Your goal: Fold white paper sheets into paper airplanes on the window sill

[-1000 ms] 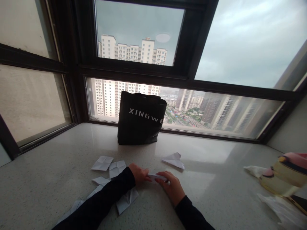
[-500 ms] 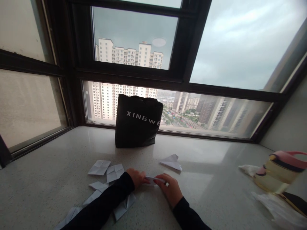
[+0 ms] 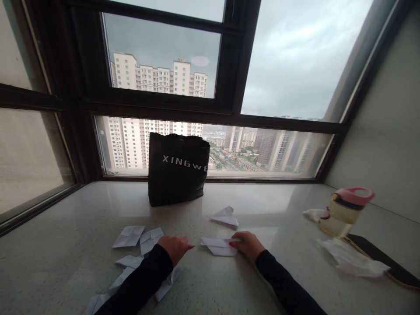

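Observation:
A folded white paper lies low over the pale speckled counter, its right end pinched in my right hand. To its left, my left hand is apart from the paper, fingers curled together; whether anything is between them is too small to tell. Several creased white papers lie around and partly under my left forearm. Behind the held paper rests a pointed folded paper.
A black bag stands by the window. At the right are a bottle with a pink lid, crumpled white tissue and a dark flat object. The counter runs up to the window frame.
My left hand has come off the held paper and moved left. My right hand keeps hold of it, and more of its face shows. The view has shifted to the right.

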A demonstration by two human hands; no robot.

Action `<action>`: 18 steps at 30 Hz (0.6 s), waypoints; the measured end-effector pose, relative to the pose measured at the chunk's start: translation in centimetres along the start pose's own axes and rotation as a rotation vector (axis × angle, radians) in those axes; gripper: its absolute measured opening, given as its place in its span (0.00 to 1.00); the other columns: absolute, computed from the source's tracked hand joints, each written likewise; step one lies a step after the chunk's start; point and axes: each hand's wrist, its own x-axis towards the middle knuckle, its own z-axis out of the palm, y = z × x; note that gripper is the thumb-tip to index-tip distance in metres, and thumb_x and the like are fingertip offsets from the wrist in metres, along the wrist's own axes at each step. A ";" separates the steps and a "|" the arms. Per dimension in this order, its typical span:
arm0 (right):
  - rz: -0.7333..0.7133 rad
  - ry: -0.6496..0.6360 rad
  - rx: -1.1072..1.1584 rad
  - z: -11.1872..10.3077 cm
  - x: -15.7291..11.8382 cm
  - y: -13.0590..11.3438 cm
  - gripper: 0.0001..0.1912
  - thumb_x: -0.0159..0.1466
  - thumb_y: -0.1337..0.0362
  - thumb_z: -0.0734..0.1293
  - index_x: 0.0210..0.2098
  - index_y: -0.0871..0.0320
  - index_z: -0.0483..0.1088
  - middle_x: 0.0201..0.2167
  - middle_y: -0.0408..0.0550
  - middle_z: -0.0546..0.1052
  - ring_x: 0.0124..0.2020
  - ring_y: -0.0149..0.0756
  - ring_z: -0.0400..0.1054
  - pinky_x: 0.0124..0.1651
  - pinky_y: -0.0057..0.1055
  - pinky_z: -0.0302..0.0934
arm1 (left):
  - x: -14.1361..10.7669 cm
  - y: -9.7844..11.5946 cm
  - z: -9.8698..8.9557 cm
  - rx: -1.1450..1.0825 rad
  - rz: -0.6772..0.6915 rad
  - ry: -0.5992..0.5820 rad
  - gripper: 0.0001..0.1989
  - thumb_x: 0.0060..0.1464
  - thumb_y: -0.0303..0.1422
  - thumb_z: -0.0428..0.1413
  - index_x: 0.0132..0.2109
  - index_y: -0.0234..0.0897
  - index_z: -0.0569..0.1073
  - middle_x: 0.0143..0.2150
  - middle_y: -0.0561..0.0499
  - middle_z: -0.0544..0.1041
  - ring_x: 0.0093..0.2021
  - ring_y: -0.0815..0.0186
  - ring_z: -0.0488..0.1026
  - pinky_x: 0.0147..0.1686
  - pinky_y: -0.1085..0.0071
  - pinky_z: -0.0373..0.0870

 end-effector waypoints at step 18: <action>0.143 -0.044 -0.261 -1.1 3.0 1.7 0.10 0.60 0.63 0.59 0.39 0.62 0.63 0.34 0.45 0.70 0.30 0.30 0.66 0.32 0.32 0.62 | -6.4 3.1 7.0 0.206 0.549 0.559 0.24 0.57 0.36 0.34 0.17 0.38 0.61 0.09 0.58 0.65 0.07 0.71 0.61 0.09 0.71 0.38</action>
